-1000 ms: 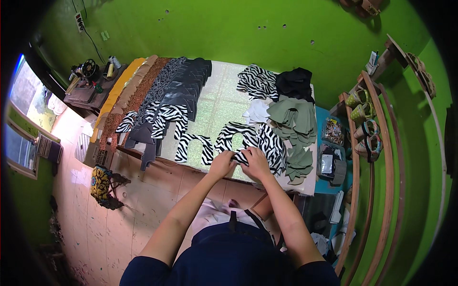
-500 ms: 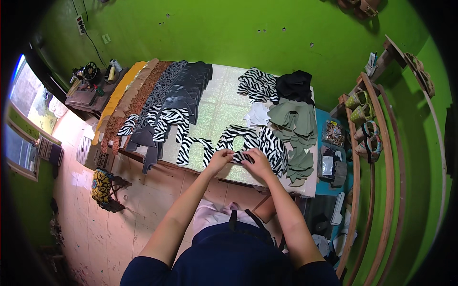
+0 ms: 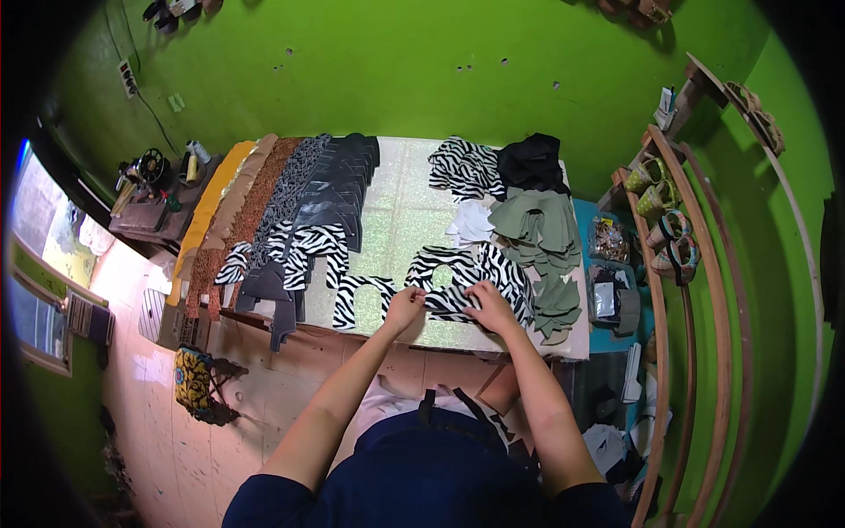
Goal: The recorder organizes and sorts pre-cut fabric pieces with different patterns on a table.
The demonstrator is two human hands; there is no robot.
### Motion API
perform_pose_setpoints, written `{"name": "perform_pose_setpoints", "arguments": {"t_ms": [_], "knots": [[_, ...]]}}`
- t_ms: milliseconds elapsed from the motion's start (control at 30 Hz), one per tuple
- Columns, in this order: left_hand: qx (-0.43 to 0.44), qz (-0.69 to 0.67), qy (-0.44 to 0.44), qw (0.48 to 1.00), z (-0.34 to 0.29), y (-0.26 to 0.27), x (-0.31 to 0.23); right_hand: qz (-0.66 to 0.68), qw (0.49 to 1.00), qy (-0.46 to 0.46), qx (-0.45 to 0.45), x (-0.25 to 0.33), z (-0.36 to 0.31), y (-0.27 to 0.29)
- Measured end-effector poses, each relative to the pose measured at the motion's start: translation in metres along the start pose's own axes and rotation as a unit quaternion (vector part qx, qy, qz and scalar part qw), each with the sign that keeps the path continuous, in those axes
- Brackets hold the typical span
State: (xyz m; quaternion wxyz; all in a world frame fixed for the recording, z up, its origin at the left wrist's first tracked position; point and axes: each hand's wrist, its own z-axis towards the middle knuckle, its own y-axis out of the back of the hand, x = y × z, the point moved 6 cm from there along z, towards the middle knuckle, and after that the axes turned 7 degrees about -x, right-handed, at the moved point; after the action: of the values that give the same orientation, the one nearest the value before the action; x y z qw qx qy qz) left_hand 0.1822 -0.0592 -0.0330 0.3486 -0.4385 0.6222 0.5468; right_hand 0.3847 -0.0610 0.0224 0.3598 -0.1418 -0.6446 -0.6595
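Note:
At the table's near edge, a zebra-print fabric piece (image 3: 448, 301) stretches between my two hands. My left hand (image 3: 403, 311) pinches its left end with closed fingers. My right hand (image 3: 491, 308) has its fingers bent around the right end. Just beyond lies an arched zebra-print piece (image 3: 427, 262), partly covered by the held one. Another arched zebra-print piece (image 3: 346, 306) lies flat to the left of my left hand. A pile of zebra-print pieces (image 3: 503, 269) sits beside and beyond my right hand.
Overlapping rows of yellow, tan, brown, patterned and dark grey pieces (image 3: 333, 198) cover the table's left side. Green pieces (image 3: 534, 227), white pieces (image 3: 470, 223) and black fabric (image 3: 531, 165) lie right. A sewing machine (image 3: 151, 167) stands far left; a wooden shoe rack (image 3: 691, 229) rises right.
My view has tilted and shifted slightly. The held zebra-print piece now lies flatter against the arched piece, and my hands are a little farther apart.

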Motion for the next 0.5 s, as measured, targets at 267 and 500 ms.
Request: {"name": "perform_pose_setpoints", "arguments": {"t_ms": [267, 500], "knots": [[-0.007, 0.002, -0.112, 0.994, 0.006, 0.036, -0.046, -0.030, 0.994, 0.062, -0.081, 0.057, 0.022, -0.003], [-0.021, -0.152, 0.024, 0.988, 0.019, 0.108, 0.004, 0.230, 0.967, -0.091, -0.059, 0.081, 0.061, -0.077]]}}
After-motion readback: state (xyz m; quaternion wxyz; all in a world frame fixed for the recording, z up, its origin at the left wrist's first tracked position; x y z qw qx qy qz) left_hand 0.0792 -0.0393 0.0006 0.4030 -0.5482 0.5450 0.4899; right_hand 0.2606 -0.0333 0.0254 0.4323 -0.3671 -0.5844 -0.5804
